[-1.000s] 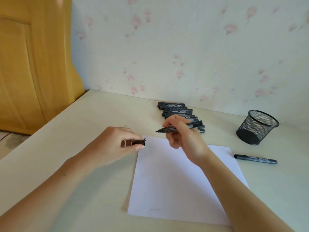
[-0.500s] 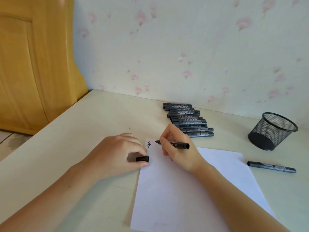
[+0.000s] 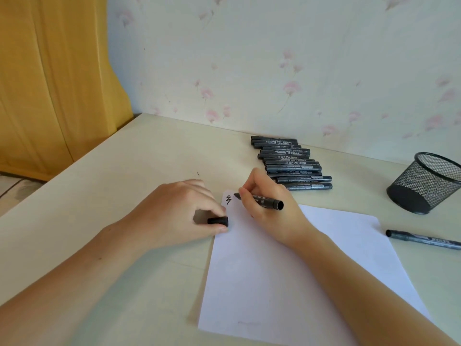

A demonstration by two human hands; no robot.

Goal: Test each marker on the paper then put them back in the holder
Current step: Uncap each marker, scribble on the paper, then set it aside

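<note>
My right hand (image 3: 270, 206) holds an uncapped black marker (image 3: 264, 201) with its tip at the top left corner of the white paper (image 3: 287, 270), next to a black zigzag mark (image 3: 228, 199). My left hand (image 3: 179, 216) pinches the marker's black cap (image 3: 218, 221) and rests at the paper's left edge. A row of several black markers (image 3: 289, 163) lies behind the paper near the wall. One more marker (image 3: 424, 239) lies alone to the right of the paper. The black mesh holder (image 3: 424, 183) stands at the far right, tilted in view.
The cream table (image 3: 124, 171) meets a flowered wall behind. A yellow wooden panel (image 3: 50, 83) stands beyond the table's left edge.
My right hand brought the marker down from above the row to the paper's top left corner. The view shifted slightly; my left hand still holds the cap.
</note>
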